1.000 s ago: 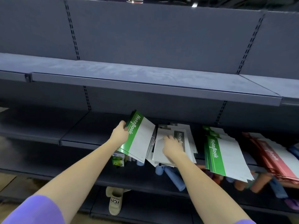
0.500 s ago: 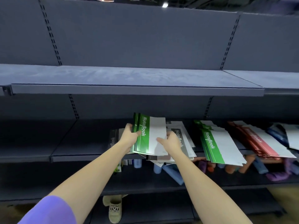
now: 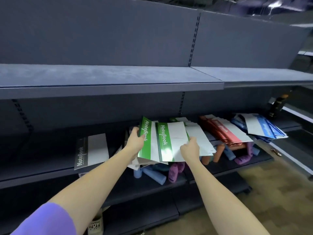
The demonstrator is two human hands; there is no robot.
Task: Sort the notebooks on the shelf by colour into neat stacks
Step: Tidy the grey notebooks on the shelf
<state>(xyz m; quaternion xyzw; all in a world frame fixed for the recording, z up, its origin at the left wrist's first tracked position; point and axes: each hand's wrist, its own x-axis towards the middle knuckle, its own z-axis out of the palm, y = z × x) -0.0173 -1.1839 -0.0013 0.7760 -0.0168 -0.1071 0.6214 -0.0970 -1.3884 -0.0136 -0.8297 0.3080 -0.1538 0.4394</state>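
A green notebook (image 3: 146,139) is gripped at its spine edge by the left hand (image 3: 135,142), and a second green notebook (image 3: 171,141) is pinched at its right edge by the right hand (image 3: 190,150), fingers curled round both. Both are held tilted above the shelf (image 3: 50,167), overlapping. A grey notebook (image 3: 92,150) is lying to the left; red notebooks (image 3: 223,131) and blue notebooks (image 3: 264,127) are piled to the right.
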